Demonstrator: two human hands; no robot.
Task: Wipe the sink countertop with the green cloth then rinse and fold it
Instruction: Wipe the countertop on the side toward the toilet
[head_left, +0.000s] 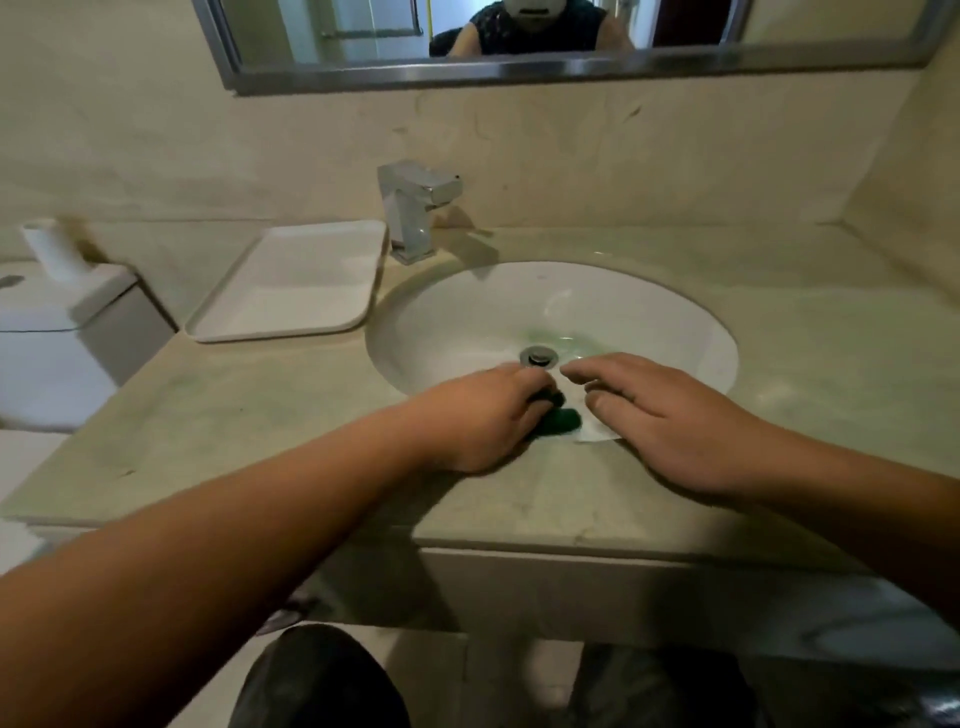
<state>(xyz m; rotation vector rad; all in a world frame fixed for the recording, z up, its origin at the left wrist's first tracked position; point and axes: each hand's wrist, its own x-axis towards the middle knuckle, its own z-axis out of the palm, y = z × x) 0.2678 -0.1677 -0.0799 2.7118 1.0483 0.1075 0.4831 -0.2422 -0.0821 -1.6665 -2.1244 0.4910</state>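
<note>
A: Looking down at what, starting with the biggest thing?

B: Looking at a pale stone counter (779, 332), spreading across the whole view, meeting a beige wall (519, 150) behind. Hanging above, at the top edge, a metal-framed mirror (519, 67).

A: And sitting in the counter?

B: Sinking into its middle, a white oval sink (519, 301), showing a faint green tint of water around the metal drain (538, 356). Standing behind its far left rim, a square chrome tap (415, 208). Lying left of the sink, a white tray (296, 286), its corner nearly reaching the tap base. Showing further left, off the counter's end, a white toilet tank (57, 332).

A: Hands?

B: Reaching in from below, both bare forearms. Resting at the sink's near rim, the left hand (478, 415), fingers curling down and clamping on the green cloth (558, 418). Hovering just beside it, the right hand (660, 415), fingers apart and loosely spread, gripping nothing.

A: Where exactly is the cloth?

B: Bunching dark green under the left fingers, at the sink's near edge, between the two hands. Peeking out only a small part. Lying under the right fingers, something thin and white; unable to tell what.
</note>
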